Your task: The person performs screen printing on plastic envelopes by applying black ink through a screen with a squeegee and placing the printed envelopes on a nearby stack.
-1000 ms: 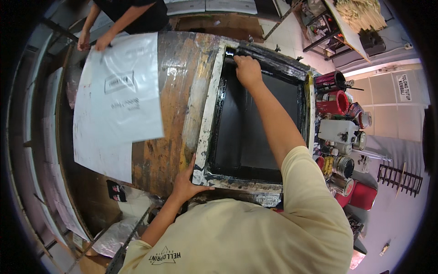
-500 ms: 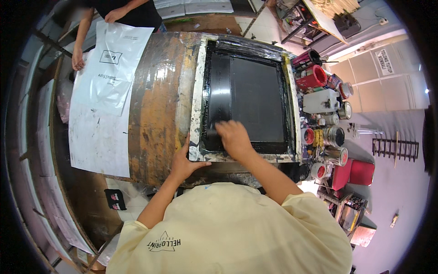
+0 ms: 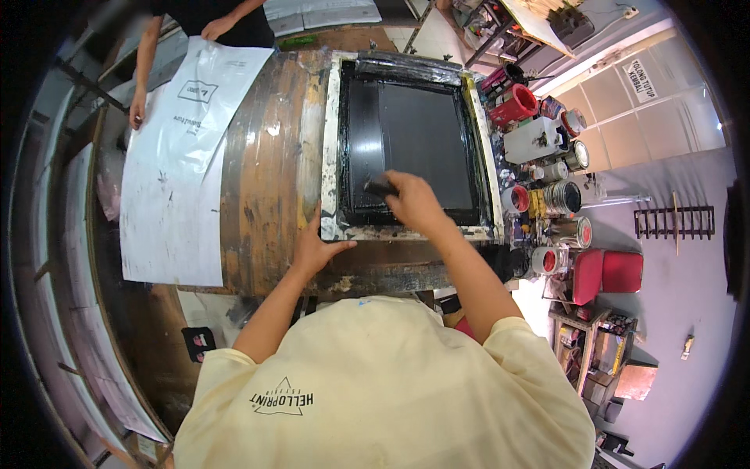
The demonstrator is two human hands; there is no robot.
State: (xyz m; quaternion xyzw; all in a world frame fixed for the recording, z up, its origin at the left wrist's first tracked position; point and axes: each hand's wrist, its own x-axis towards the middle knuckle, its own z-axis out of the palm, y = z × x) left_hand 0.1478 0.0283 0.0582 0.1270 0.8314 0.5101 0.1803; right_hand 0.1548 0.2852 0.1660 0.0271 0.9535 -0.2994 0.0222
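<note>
A screen-printing frame (image 3: 331, 156) with pale, ink-stained sides lies on a worn table. Its dark mesh (image 3: 430, 137) carries a glossy black strip along the left. My right hand (image 3: 416, 205) is closed around a small black squeegee (image 3: 380, 187) over the mesh's near part. At the near left corner of the frame is my left hand (image 3: 316, 252), thumb spread along the near edge and fingers up the left side. The squeegee's lower edge cannot be made out.
Beyond the table's left end, another person's hand (image 3: 217, 30) holds a printed white plastic sheet (image 3: 205, 102) over white paper (image 3: 172, 234). Stained tabletop (image 3: 266, 172) lies between paper and frame. Ink cans (image 3: 562, 197) and a white jug (image 3: 531, 141) crowd the right side.
My view has shifted, and the table appears higher. The squeegee in my right hand shows more clearly, less blurred. The other person's plastic sheet has moved slightly right. My left hand stays at the frame's corner.
</note>
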